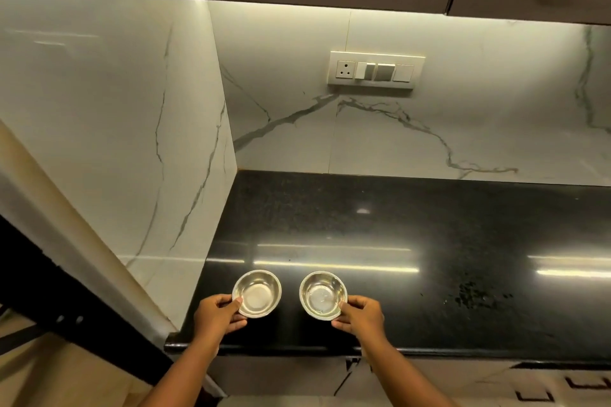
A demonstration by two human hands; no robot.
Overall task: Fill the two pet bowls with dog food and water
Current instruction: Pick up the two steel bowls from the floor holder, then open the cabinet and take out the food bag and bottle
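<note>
- Both hands are gripping steel bowls by the near rims, probably to keep them upright and level on the black countertop (429, 225).
- Left hand (218, 312) is pinching the left bowl (257, 292), thumb on the rim, fingers curled beneath.
- Right hand (360, 315) is pinching the right bowl (323, 295) likewise.
- Bowls are sitting side by side, apart, near the front edge; both look empty, and neither food nor water source is showing.

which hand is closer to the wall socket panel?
Right. The right hand grips the right bowl, almost straight below the socket panel. The left hand holds the left bowl, further off to the left.
</note>
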